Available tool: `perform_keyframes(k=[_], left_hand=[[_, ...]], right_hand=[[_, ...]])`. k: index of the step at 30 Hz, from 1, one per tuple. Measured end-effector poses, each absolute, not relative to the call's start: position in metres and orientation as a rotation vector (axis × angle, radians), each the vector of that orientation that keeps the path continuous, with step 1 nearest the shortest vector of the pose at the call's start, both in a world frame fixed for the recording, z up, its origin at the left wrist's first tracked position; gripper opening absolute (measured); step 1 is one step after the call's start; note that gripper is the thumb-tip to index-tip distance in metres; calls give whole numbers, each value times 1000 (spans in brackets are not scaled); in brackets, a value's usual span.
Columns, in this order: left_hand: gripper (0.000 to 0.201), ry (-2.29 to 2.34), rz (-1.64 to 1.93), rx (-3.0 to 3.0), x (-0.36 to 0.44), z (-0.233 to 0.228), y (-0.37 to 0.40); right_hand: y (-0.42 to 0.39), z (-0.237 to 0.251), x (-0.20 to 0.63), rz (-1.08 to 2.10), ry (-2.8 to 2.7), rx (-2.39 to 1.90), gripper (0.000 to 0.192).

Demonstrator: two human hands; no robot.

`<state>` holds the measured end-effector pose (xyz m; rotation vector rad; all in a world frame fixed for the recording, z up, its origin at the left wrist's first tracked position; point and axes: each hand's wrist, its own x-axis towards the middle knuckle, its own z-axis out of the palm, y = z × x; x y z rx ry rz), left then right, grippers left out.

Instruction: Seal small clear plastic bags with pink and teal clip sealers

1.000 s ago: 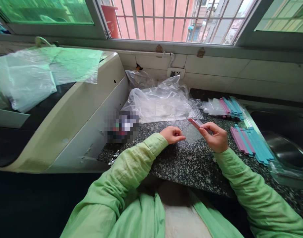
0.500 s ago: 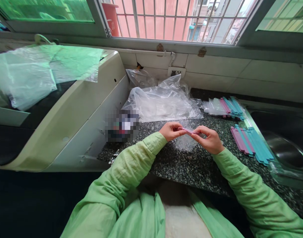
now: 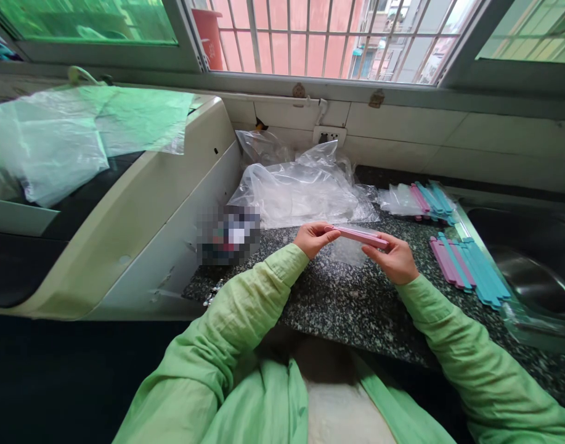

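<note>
A long pink bag-sealing clip [image 3: 358, 236] is stretched between my two hands above the dark speckled counter. My left hand [image 3: 313, 239] pinches its left end between thumb and fingers. At the other end, my right hand [image 3: 395, 258] is closed round the clip, with the thumb below it. Just behind and under the clip lies a small clear plastic bag [image 3: 348, 254], partly covered by it. To the right of my right hand, several pink clips [image 3: 448, 262] and turquoise clips [image 3: 483, 271] lie side by side on the counter.
A large clear plastic bag [image 3: 305, 194] lies against the wall. More clips [image 3: 432, 200] rest by small bags at the back right, beside a metal sink [image 3: 536, 271]. A blurred-out object [image 3: 229, 235] stands left, next to a bulky cream machine [image 3: 171, 179]. The counter [image 3: 351, 314] has a front edge near my body.
The pink clip now shows along more of its length, its broad side turned into view. My right hand has shifted slightly along it to the right end.
</note>
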<state>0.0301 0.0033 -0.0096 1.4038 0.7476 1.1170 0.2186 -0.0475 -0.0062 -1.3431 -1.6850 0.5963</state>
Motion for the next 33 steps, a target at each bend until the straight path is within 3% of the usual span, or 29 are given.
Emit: perform_keyframes(k=[15, 33], left_hand=[[40, 743, 1201, 1416, 31, -10, 4], [42, 762, 1196, 1221, 30, -6, 5]], right_hand=[[-46, -13, 217, 496, -1689, -1337, 28], [-48, -8, 213, 591, -1660, -1336, 26]])
